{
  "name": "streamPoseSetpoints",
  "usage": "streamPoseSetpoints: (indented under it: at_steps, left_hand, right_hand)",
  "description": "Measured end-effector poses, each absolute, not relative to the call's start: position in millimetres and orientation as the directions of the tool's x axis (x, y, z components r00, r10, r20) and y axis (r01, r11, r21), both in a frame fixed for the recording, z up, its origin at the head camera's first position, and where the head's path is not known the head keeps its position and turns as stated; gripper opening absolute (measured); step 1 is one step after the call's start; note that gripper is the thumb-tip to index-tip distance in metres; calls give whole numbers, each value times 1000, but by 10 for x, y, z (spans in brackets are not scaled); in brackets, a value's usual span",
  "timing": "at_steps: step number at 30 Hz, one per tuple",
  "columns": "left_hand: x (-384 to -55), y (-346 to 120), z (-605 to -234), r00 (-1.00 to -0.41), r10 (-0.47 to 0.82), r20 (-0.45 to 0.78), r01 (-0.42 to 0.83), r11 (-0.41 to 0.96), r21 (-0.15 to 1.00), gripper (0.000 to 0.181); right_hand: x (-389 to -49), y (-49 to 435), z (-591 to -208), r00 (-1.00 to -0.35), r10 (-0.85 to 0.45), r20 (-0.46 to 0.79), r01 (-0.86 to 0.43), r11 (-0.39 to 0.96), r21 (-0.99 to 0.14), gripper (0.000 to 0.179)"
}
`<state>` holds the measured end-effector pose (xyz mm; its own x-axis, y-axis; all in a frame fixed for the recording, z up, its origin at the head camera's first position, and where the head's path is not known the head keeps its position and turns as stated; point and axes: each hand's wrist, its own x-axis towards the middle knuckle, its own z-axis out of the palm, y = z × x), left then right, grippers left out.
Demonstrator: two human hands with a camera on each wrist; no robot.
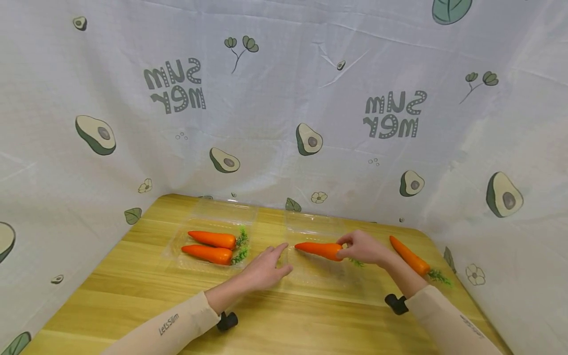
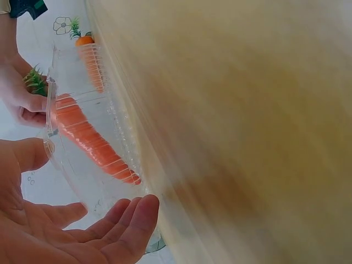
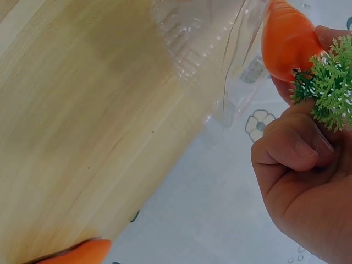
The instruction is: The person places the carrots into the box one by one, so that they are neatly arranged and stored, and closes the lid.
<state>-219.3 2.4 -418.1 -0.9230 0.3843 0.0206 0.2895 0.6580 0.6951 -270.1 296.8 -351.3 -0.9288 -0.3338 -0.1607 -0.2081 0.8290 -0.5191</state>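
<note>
My right hand [image 1: 365, 248] pinches an orange carrot [image 1: 320, 250] by its thick, leafy end. The carrot's tip points left, over a clear plastic box [image 1: 310, 276] with its lid raised at the back. In the right wrist view, green leaves [image 3: 333, 82] hang beside the curled fingers. My left hand [image 1: 265, 270] is at the box's left edge, fingers extended and thumb apart, holding nothing. Through the clear wall in the left wrist view, the carrot [image 2: 91, 137] slants down into the box.
Left of my hands, a second open clear box [image 1: 186, 261] holds two carrots [image 1: 208, 253] side by side. Another carrot [image 1: 409, 255] lies on the wooden table [image 1: 284, 325] at the right. A patterned white cloth [image 1: 266, 108] hangs behind and at both sides.
</note>
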Motion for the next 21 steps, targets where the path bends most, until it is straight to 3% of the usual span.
streamPoseSetpoints:
  at_steps: [21]
  left_hand:
    - [-2180,37,-4163,-927,375,16,281,666,691,68]
  right_hand:
    - [-2741,2937,-3512,-910,-379,-171,-291,875,-387,36]
